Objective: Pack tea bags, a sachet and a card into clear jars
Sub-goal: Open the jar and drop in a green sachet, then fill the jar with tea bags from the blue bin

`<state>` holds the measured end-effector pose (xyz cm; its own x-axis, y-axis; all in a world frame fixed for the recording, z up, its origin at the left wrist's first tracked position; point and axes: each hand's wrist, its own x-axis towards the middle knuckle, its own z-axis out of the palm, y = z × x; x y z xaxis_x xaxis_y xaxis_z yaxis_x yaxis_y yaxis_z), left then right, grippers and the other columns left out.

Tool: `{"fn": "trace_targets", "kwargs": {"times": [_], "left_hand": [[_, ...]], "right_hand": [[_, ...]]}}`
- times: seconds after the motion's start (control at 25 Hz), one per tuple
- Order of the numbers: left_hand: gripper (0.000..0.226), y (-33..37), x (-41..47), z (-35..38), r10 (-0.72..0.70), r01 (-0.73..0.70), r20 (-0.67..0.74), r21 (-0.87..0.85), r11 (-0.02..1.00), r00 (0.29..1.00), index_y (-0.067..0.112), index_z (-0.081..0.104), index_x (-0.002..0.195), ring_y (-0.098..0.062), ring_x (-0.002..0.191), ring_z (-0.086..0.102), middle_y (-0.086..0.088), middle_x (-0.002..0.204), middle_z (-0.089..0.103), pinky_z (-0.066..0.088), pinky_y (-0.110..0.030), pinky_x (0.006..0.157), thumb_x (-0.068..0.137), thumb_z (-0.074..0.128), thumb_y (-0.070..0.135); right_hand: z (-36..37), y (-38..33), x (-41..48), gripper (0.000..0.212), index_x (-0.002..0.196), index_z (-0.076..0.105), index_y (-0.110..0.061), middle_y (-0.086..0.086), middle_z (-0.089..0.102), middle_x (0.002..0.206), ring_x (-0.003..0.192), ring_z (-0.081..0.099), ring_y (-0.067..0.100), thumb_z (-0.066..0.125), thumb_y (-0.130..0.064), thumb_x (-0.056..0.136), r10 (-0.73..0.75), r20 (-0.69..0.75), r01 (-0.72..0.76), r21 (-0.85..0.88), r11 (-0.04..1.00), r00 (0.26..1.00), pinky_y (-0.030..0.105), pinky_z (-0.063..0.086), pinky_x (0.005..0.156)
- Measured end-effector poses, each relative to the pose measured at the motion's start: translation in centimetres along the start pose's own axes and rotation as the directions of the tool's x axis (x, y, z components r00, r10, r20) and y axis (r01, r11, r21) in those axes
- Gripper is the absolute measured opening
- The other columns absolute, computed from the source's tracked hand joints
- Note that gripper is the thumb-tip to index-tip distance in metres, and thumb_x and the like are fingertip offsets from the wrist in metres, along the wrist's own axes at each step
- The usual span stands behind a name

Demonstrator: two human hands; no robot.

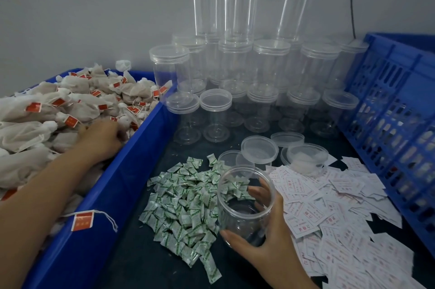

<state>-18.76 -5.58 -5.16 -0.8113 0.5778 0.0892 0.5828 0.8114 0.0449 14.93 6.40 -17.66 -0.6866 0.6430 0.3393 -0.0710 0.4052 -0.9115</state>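
My right hand (263,229) grips an open, empty clear jar (242,204) that stands on the dark table, thumb on its near side and fingers wrapped round the right. My left hand (101,140) reaches into a blue bin (113,194) heaped with white mesh tea bags (47,109) carrying red tags; its fingertips are buried among the bags, so whether it holds one is hidden. A pile of green-and-white sachets (186,204) lies left of the jar. White printed cards (329,206) spread to its right.
Stacked lidded clear jars (235,65) fill the back of the table against the grey wall. Several loose lids (260,149) lie behind the held jar. A blue slotted crate (395,123) stands at the right edge. A tag on a string (82,220) hangs over the bin's rim.
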Motion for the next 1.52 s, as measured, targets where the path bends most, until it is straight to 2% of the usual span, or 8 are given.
{"fn": "trace_targets", "kwargs": {"times": [0.32, 0.56, 0.68, 0.84, 1.04, 1.2, 1.4, 1.52], "left_hand": [[0.017, 1.3, -3.3, -4.9, -0.135, -0.146, -0.27, -0.803, 0.578, 0.953, 0.013, 0.056, 0.078, -0.029, 0.088, 0.06, -0.008, 0.089, 0.062, 0.042, -0.027, 0.059, 0.083, 0.069, 0.023], [0.024, 11.7, -11.4, -8.3, 0.514, -0.323, -0.142, -0.903, 0.282, 0.846, 0.014, 0.056, 0.079, -0.012, 0.08, 0.072, 0.001, 0.085, 0.073, 0.058, -0.022, 0.065, 0.067, 0.075, 0.023], [0.021, 15.0, -14.1, -5.9, 0.68, -0.445, -0.063, -0.799, 0.405, 0.731, 0.022, 0.057, 0.083, -0.008, 0.084, 0.068, 0.004, 0.087, 0.069, 0.058, -0.026, 0.072, 0.075, 0.075, 0.025], [0.02, 14.2, -11.1, -4.8, 0.525, -0.594, -0.297, -0.538, 0.598, 0.798, 0.035, 0.05, 0.084, -0.001, 0.084, 0.058, 0.015, 0.086, 0.059, 0.05, -0.018, 0.075, 0.077, 0.069, 0.036], [0.01, 4.9, -1.1, -3.1, 0.129, -0.153, -0.135, -0.185, 0.971, 0.982, 0.007, 0.06, 0.099, -0.027, 0.093, 0.055, -0.016, 0.106, 0.061, 0.043, -0.036, 0.08, 0.093, 0.053, 0.002], [0.028, -0.2, 0.2, 0.3, 0.1, -0.105, 0.171, 0.023, 0.994, 0.98, 0.001, 0.062, 0.118, -0.034, 0.113, 0.054, -0.022, 0.125, 0.057, 0.041, -0.043, 0.099, 0.1, 0.041, 0.008], [0.024, -0.3, -0.1, 0.3, 0.155, -0.17, 0.081, 0.235, 0.957, 0.985, 0.015, 0.062, 0.115, -0.028, 0.105, 0.054, -0.012, 0.116, 0.056, 0.047, -0.041, 0.09, 0.098, 0.045, 0.016], [0.003, 0.4, -0.8, -0.3, 0.056, -0.078, -0.184, -0.112, 0.991, 0.981, 0.009, 0.056, 0.091, -0.03, 0.087, 0.054, -0.015, 0.096, 0.057, 0.048, -0.045, 0.075, 0.092, 0.057, 0.012]], "right_hand": [[0.0, 0.0, 0.1, 0.109, 0.148, 0.022, -0.054, -0.025, 0.046, 0.136, 0.132, 0.046, 0.001, 0.088, -0.062, 0.061, 0.001, -0.003, -0.001, 0.017, 1.0, 1.0, 0.004, 0.036, 0.099], [0.1, 0.3, 0.1, 0.11, 0.151, 0.024, -0.046, -0.019, 0.048, 0.138, 0.132, 0.049, 0.005, 0.089, -0.057, 0.063, -0.006, -0.005, 0.006, 0.01, 1.0, 1.0, 0.008, 0.04, 0.1], [0.2, 0.4, 0.1, 0.108, 0.147, 0.026, -0.048, -0.013, 0.053, 0.138, 0.123, 0.06, 0.016, 0.092, -0.053, 0.062, 0.02, 0.02, -0.02, 0.03, 0.999, 1.0, 0.027, 0.053, 0.093], [0.1, 0.4, 0.0, 0.109, 0.151, 0.024, -0.043, -0.017, 0.048, 0.14, 0.131, 0.049, 0.005, 0.09, -0.054, 0.065, 0.005, 0.005, -0.005, 0.018, 1.0, 1.0, 0.016, 0.049, 0.096], [0.0, 0.2, -0.1, 0.107, 0.149, 0.024, -0.047, -0.022, 0.044, 0.141, 0.133, 0.045, 0.0, 0.09, -0.054, 0.065, 0.02, 0.03, -0.022, 0.067, 0.998, 0.999, 0.013, 0.046, 0.099], [-0.1, 0.3, -0.1, 0.106, 0.149, 0.026, -0.041, -0.021, 0.042, 0.143, 0.134, 0.046, 0.005, 0.089, -0.056, 0.065, 0.02, 0.035, -0.022, 0.061, 0.998, 0.999, 0.018, 0.048, 0.1], [-0.1, 0.2, -0.1, 0.109, 0.151, 0.022, -0.045, -0.02, 0.043, 0.143, 0.135, 0.043, 0.001, 0.087, -0.06, 0.065, 0.017, 0.019, -0.017, 0.034, 0.999, 1.0, 0.015, 0.044, 0.103], [-0.1, 0.3, 0.0, 0.11, 0.151, 0.021, -0.047, -0.019, 0.043, 0.142, 0.135, 0.043, 0.002, 0.088, -0.06, 0.065, 0.019, 0.024, -0.02, 0.035, 0.999, 1.0, 0.015, 0.044, 0.104]]}}
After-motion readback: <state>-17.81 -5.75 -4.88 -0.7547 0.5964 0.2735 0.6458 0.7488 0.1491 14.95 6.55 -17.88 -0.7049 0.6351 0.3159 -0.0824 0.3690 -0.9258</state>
